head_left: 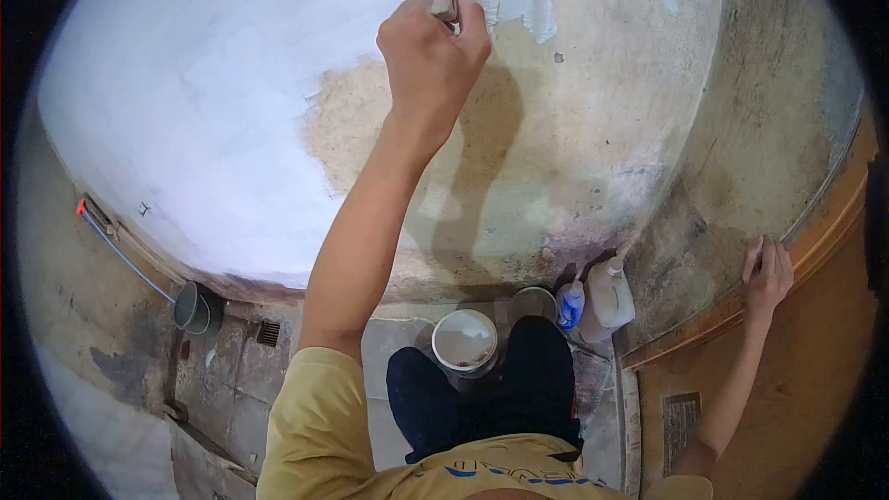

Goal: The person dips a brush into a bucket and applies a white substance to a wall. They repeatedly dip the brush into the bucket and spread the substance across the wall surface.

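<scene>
My left hand (431,51) is raised to the wall and wrapped round the handle of a brush (445,6). White paint lies under the brush head, and the bristles are hard to tell from it. Fresh white paint (213,130) covers the left and upper wall, around a bare beige patch (574,120). Over at the right, my right hand (768,276) rests by the wooden door frame with its fingers slightly bent and apart, holding nothing visible. Between my knees stands a white bucket (465,315) with whitish liquid inside.
A white jug (611,298) and a blue-labelled bottle (569,306) stand at the wall base, beside a round container (534,294) partly behind my knee. A dark bucket (198,308) and a blue hose (125,255) are at the left. A wooden door (787,389) is at the right.
</scene>
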A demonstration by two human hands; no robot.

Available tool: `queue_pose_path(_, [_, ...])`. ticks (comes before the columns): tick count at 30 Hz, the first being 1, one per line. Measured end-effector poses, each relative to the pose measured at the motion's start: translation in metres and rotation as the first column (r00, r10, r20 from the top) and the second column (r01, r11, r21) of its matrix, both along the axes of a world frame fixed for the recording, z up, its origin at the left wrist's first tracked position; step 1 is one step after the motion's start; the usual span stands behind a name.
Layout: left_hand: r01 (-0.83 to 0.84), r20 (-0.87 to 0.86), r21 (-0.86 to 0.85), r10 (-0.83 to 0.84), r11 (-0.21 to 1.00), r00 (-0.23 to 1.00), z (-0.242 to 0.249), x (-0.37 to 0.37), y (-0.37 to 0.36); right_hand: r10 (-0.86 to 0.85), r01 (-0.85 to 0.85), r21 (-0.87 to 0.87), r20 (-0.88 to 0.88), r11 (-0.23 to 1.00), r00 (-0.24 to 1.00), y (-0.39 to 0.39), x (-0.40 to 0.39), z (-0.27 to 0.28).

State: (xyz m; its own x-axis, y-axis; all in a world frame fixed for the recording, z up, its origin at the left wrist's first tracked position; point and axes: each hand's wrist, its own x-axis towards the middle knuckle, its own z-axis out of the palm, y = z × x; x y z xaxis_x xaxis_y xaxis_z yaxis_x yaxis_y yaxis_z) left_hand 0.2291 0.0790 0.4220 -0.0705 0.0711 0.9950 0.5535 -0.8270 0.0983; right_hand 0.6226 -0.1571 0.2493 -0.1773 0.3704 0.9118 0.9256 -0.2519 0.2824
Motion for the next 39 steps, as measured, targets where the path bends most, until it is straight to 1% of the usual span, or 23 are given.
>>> queue_pose_path(4, [0.028,0.029,0.06,-0.03,0.998,0.999,-0.004,0.001,0.005,0.008,-0.012,0.061,0.057,0.998,0.998,0.0,-0.008,0.006])
queue_pose_path(6, [-0.032,0.005,0.048,0.032,0.998,0.999,-0.003,-0.003,0.005,0.019,-0.021,0.03,0.06,0.999,0.998,0.0,-0.009,0.008])
queue_pose_path(10, [-0.001,0.037,0.001,0.001,1.0,0.999,-0.002,-0.008,-0.003,0.025,-0.029,0.044,0.076,0.999,0.997,0.001,-0.007,0.007])
queue_pose_path(12, [0.03,0.02,-0.005,-0.03,1.0,0.999,-0.001,-0.011,-0.006,0.014,-0.015,0.029,0.009,0.999,1.0,0.002,-0.004,0.003])
queue_pose_path(13, [0.026,0.02,-0.008,-0.026,1.0,0.999,-0.001,-0.012,-0.005,0.019,-0.019,0.026,0.009,0.999,1.0,0.003,-0.002,0.002])
queue_pose_path(15, [-0.01,-0.009,0.045,0.011,0.999,1.0,0.0,-0.015,-0.002,0.049,-0.05,0.04,0.017,0.998,0.999,0.002,0.0,0.001])
queue_pose_path(19, [-0.02,-0.009,0.038,0.02,0.999,1.0,-0.001,-0.017,-0.001,0.017,-0.019,0.037,0.039,0.999,0.999,0.001,-0.005,0.004])
queue_pose_path(21, [-0.001,-0.004,0.017,0.001,1.0,1.0,-0.001,-0.019,-0.002,0.05,-0.054,0.062,0.063,0.997,0.997,0.002,-0.007,0.006])
queue_pose_path(25, [-0.006,-0.009,-0.015,0.006,1.0,1.0,-0.001,-0.024,-0.002,0.059,-0.062,0.059,0.051,0.996,0.997,0.001,-0.007,0.005])
queue_pose_path(28, [0.006,-0.019,0.031,-0.006,0.999,1.0,-0.003,-0.024,0.001,0.036,-0.037,0.027,0.033,0.999,0.999,0.001,-0.001,0.001])
queue_pose_path(30, [-0.035,-0.05,0.135,0.042,0.99,0.998,-0.006,-0.024,0.004,0.054,-0.057,0.078,0.047,0.995,0.997,0.003,-0.007,0.005])
queue_pose_path(31, [-0.037,-0.05,0.136,0.044,0.99,0.998,-0.007,-0.022,0.005,0.055,-0.059,0.079,0.046,0.995,0.997,0.004,-0.007,0.005])
queue_pose_path(33, [-0.128,-0.074,0.224,0.148,0.966,0.986,-0.009,-0.017,0.004,0.055,-0.062,0.082,0.081,0.995,0.995,0.004,-0.005,0.007])
queue_pose_path(37, [-0.163,-0.067,0.201,0.18,0.966,0.981,-0.01,-0.014,0.001,0.037,-0.046,0.076,0.111,0.996,0.993,0.002,-0.007,0.007])
queue_pose_path(39, [-0.142,-0.092,0.196,0.162,0.97,0.982,-0.007,-0.017,0.001,0.041,-0.048,0.071,0.089,0.996,0.995,0.003,-0.007,0.007])
